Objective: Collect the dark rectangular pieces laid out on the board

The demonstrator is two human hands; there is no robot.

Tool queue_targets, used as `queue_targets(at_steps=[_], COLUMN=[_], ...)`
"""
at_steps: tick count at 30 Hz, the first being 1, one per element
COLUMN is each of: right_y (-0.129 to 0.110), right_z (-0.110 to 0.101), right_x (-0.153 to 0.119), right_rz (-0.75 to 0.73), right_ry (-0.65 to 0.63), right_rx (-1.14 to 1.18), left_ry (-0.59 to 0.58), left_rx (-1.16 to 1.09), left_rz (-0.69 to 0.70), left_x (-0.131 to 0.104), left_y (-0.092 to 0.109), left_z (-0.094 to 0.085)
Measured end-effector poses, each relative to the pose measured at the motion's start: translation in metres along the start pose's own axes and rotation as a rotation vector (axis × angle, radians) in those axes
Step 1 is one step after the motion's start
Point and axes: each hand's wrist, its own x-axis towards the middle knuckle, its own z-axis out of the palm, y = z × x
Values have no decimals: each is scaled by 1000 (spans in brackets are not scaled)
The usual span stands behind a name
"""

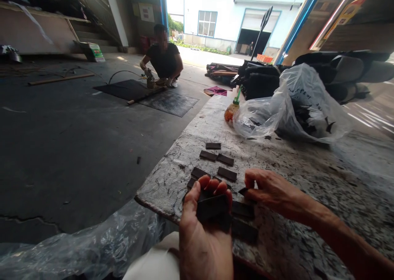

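My left hand (pixel 206 239), palm up at the table's near edge, has its fingers curled round several dark rectangular pieces (pixel 213 207). To its right, my right hand (pixel 271 189) pinches a small dark piece (pixel 243 191) between thumb and fingers, low over the table. More dark rectangular strips lie on the worn pale tabletop (pixel 184 148): a single one (pixel 213 145) farthest off, others in loose rows nearer me, and two (pixel 244 229) just right of my left hand. Some strips are partly hidden behind my left fingers.
Behind the strips, a clear plastic bag (pixel 308 103) with dark scraps stands beside a bottle of orange-brown contents (pixel 230 111). Black rolls (pixel 261 76) are stacked beyond. A person (pixel 163 60) crouches over dark sheets (pixel 126 92) on the floor. Clear plastic sheeting (pixel 101 243) lies at lower left.
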Motion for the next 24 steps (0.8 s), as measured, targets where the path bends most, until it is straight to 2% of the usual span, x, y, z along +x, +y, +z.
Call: queue_targets(at_steps=[6, 9, 11, 15, 17, 21, 24], right_y=[16, 13, 5, -11, -14, -12, -14], right_z=[-8, -14, -16, -12, -9, -5, -3], right_x=[-6, -12, -16, -21, -22, -27, -30], right_rz=[10, 29, 46, 60, 50, 129, 161], right_ry=[-144, -175, -202, -269, -265, -248, -243], right_rx=[362, 544, 678, 846, 848, 769, 785], left_ry=[38, 47, -33, -398, -469, -355, -325], left_rx=[9, 51, 150, 346, 403, 452, 333], left_rz=[3, -13, -41, -129, -136, -30, -36], left_x=[2, 2, 2, 6, 9, 13, 11], left_y=[-3, -9, -16, -32, -37, -42, -44], left_z=[4, 3, -2, -18, -24, -27, -24])
